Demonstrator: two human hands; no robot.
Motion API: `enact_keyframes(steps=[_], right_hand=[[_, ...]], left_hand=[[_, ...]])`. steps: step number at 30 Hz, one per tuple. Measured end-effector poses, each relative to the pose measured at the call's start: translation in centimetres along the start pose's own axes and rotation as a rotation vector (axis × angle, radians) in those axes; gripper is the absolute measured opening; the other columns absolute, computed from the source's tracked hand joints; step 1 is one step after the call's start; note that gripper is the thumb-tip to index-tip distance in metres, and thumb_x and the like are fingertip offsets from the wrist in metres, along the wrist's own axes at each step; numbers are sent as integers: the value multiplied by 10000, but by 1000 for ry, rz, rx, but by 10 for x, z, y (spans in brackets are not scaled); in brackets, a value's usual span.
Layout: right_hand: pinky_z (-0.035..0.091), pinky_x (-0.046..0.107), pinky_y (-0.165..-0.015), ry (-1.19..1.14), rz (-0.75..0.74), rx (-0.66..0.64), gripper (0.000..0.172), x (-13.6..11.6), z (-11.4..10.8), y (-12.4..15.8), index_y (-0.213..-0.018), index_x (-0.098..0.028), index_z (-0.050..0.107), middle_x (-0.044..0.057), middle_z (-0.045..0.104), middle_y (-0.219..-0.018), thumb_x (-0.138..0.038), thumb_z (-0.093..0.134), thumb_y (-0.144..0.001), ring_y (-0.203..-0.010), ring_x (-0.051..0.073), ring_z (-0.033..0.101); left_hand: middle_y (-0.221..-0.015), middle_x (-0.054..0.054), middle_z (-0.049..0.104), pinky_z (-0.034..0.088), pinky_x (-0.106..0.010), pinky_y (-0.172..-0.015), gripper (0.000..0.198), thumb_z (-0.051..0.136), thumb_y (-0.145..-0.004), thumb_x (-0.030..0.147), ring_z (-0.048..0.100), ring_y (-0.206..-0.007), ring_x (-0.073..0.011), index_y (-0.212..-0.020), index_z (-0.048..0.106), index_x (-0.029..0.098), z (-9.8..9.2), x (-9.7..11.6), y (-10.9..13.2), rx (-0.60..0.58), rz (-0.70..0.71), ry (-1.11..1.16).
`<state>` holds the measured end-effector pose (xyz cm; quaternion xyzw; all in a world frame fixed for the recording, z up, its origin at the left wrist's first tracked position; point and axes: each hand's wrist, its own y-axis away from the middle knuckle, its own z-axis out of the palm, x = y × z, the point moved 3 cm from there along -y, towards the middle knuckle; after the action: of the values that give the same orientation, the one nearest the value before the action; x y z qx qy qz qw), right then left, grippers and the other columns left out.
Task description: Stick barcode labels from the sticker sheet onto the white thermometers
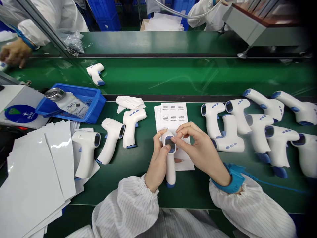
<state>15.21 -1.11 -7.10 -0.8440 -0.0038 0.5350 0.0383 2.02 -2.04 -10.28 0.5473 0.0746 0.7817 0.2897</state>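
White plastic infrared thermometer [170, 170] is held upright in the left hand [157, 162], its grip closed around the handle, over a printed label sheet [173, 115] on the green tabletop [138, 193]. The display is being worked at by the right hand [199, 148], its fingertips [177, 138] pressed against it; whether anything is pinched there cannot be told. A steady hold appears to be called for. Further thermometers [111, 142] are laid out on both sides.
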Motion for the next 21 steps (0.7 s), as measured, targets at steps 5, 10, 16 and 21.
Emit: enact_keyframes(steps=[5,10,16,21], right_hand=[[494,269,-560,78,50,-86,139,-15,0,5,-810,-238,562,-3,673,-746,-327,603,-909,-667,158,644],[479,261,-492,88,156,-114,196,-15,-3,6,-991,-263,481,-25,699,-736,-280,626,-860,-610,173,672],[504,290,-611,88,105,-55,241,-3,-4,-2,-983,-243,530,9,635,-860,-318,693,-821,-779,180,633],[515,319,-791,28,-80,-97,131,2,5,-6,-966,-244,635,23,639,-970,-221,686,-847,-913,180,617]], left_hand=[[-1381,-25,489,577,-355,-817,357,426,-966,353,598,-1130,-218,-1317,368,374,1,2,1,5,-23,14],[-1272,-32,526,581,-375,-826,362,402,-974,346,617,-1084,-212,-1329,337,366,1,2,1,-19,-40,-13],[-1368,-38,429,600,-351,-775,424,465,-936,264,588,-1077,-207,-1325,332,365,-2,0,0,-44,-12,-16],[-1340,-48,428,601,-326,-713,487,494,-892,212,570,-1047,-211,-1325,322,352,-5,0,0,-58,-16,15]])
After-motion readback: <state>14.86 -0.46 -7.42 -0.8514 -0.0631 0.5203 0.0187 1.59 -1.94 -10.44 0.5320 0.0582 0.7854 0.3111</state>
